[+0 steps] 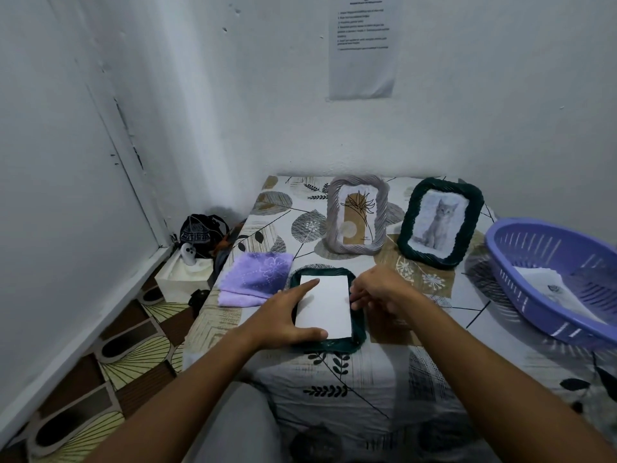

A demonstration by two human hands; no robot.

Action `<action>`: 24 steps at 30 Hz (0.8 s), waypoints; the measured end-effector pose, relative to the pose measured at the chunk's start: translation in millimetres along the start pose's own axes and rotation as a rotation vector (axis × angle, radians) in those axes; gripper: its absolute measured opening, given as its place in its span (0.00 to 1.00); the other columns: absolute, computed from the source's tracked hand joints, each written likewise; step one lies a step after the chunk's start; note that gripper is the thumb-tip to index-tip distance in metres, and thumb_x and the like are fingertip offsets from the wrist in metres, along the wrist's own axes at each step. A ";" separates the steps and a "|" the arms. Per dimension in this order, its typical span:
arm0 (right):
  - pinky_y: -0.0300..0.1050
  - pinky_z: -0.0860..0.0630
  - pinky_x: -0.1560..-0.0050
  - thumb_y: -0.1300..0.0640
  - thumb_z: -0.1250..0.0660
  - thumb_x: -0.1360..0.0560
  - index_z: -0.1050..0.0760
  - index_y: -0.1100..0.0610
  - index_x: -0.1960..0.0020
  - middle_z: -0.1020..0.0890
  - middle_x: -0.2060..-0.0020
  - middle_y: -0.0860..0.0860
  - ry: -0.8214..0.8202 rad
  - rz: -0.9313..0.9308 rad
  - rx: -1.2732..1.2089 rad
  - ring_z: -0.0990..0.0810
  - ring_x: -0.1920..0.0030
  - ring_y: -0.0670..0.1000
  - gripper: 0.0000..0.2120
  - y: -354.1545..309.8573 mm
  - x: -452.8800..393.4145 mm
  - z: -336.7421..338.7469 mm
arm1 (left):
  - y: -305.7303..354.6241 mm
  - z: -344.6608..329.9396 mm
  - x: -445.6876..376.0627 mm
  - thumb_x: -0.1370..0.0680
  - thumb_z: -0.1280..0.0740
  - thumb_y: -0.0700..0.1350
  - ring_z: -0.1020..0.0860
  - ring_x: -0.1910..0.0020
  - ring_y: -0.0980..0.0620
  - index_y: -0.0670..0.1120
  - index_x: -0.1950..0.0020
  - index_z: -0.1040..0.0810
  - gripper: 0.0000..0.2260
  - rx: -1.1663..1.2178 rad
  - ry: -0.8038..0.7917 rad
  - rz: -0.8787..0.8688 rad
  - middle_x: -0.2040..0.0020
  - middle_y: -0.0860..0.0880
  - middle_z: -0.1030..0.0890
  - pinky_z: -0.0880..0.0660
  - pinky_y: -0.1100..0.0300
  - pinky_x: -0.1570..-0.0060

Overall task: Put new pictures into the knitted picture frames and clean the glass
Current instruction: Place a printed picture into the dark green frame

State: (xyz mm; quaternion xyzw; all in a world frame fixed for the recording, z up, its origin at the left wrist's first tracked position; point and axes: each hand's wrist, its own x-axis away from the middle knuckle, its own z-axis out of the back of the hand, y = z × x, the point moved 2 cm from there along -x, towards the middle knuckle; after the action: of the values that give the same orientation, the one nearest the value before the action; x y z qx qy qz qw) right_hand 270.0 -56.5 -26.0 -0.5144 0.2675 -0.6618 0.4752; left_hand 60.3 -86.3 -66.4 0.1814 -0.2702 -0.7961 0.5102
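Surroundings in the head view: a leaf-patterned tablecloth (384,372), with a folded lilac cloth (255,279) at centre left and a purple basket (510,262) holding paper at the right edge. Toward the upper centre, a grey knitted frame (358,213) and a dark green frame with a cat picture (440,222) are propped upright. At the centre, a dark green knitted frame (325,345) is laid flat, a white sheet (325,305) on it. The left hand (283,315) is spread, fingers straight, pressed on the sheet's left edge. The right hand (377,290) has its fingers curled at the sheet's right edge; whether it is pinched cannot be told.
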 end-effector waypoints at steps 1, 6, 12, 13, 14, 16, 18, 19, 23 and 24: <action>0.36 0.33 0.80 0.71 0.36 0.26 0.24 0.73 0.50 0.18 0.56 0.67 0.008 0.015 -0.010 0.21 0.73 0.54 0.07 -0.3 -1.0 0.8 | -0.2 -0.1 0.2 0.37 0.30 0.70 0.32 0.30 0.52 0.60 0.24 0.45 0.46 0.001 -0.002 0.004 0.27 0.53 0.33 0.34 0.49 0.31; 0.38 0.31 0.75 0.69 0.27 0.31 0.21 0.67 0.55 0.16 0.59 0.62 0.022 0.056 -0.072 0.21 0.71 0.52 0.06 -2.0 -6.3 -1.6 | 0.2 0.2 0.4 0.37 0.30 0.71 0.33 0.30 0.51 0.65 0.24 0.49 0.46 0.011 0.001 0.025 0.27 0.53 0.34 0.37 0.46 0.29; 0.39 0.36 0.73 0.65 0.23 0.34 0.21 0.64 0.60 0.21 0.66 0.59 0.027 0.038 0.036 0.29 0.72 0.50 0.07 -1.4 -10.3 -10.4 | -0.2 0.3 1.2 0.37 0.30 0.71 0.33 0.29 0.51 0.68 0.26 0.52 0.47 0.026 0.003 0.040 0.26 0.54 0.34 0.37 0.46 0.29; 0.39 0.37 0.74 0.65 0.23 0.34 0.21 0.65 0.60 0.21 0.66 0.59 0.032 0.039 0.050 0.30 0.72 0.50 0.07 -1.6 -10.7 -10.5 | -0.3 0.7 1.6 0.37 0.29 0.71 0.33 0.29 0.52 0.68 0.25 0.52 0.47 0.028 0.003 0.040 0.26 0.54 0.34 0.37 0.46 0.29; 0.37 0.37 0.75 0.66 0.24 0.34 0.21 0.66 0.58 0.21 0.67 0.59 0.039 0.041 0.061 0.29 0.73 0.50 0.08 -1.4 -11.7 -9.8 | -0.4 1.3 1.8 0.37 0.29 0.71 0.33 0.29 0.52 0.67 0.25 0.52 0.47 0.029 0.005 0.041 0.27 0.53 0.34 0.37 0.46 0.29; 0.35 0.36 0.78 0.67 0.24 0.33 0.21 0.67 0.58 0.21 0.69 0.59 0.054 0.044 0.076 0.29 0.76 0.49 0.08 -1.1 -13.3 -7.1 | 0.2 2.0 2.1 0.37 0.29 0.70 0.33 0.29 0.53 0.66 0.25 0.52 0.47 0.026 0.009 0.036 0.27 0.53 0.33 0.37 0.45 0.29; 0.36 0.32 0.78 0.69 0.25 0.33 0.23 0.68 0.59 0.21 0.69 0.60 0.052 0.044 0.073 0.27 0.77 0.50 0.07 -0.3 -15.2 -5.4 | 1.9 2.1 2.7 0.37 0.28 0.69 0.33 0.29 0.53 0.64 0.24 0.51 0.47 0.024 0.016 0.027 0.26 0.53 0.34 0.37 0.45 0.29; 0.38 0.30 0.76 0.69 0.25 0.33 0.23 0.68 0.60 0.21 0.67 0.61 0.049 0.045 0.070 0.27 0.77 0.50 0.07 0.0 -16.2 -5.1 | 2.4 2.2 2.8 0.36 0.28 0.68 0.34 0.29 0.54 0.63 0.24 0.50 0.47 0.022 0.019 0.025 0.26 0.53 0.35 0.37 0.45 0.29; 0.40 0.30 0.73 0.68 0.25 0.33 0.23 0.66 0.60 0.20 0.67 0.59 0.062 0.044 0.135 0.27 0.76 0.50 0.07 2.5 -20.0 -3.4 | 6.2 2.9 3.4 0.35 0.27 0.66 0.34 0.29 0.53 0.61 0.23 0.49 0.46 0.001 0.015 0.026 0.25 0.52 0.35 0.38 0.45 0.28; 0.40 0.30 0.73 0.68 0.25 0.33 0.24 0.65 0.62 0.21 0.68 0.59 0.061 0.046 0.143 0.28 0.76 0.50 0.07 2.9 -20.4 -2.7 | 6.6 3.2 3.2 0.35 0.28 0.66 0.33 0.29 0.53 0.61 0.23 0.49 0.46 -0.006 0.009 0.030 0.26 0.51 0.35 0.38 0.45 0.29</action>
State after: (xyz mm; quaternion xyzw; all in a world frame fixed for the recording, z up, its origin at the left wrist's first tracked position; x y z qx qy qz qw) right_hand 268.9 -39.6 -38.1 -0.4525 0.2458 -0.6835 0.5173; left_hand 61.9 -90.7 -59.9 0.1793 -0.2683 -0.7883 0.5239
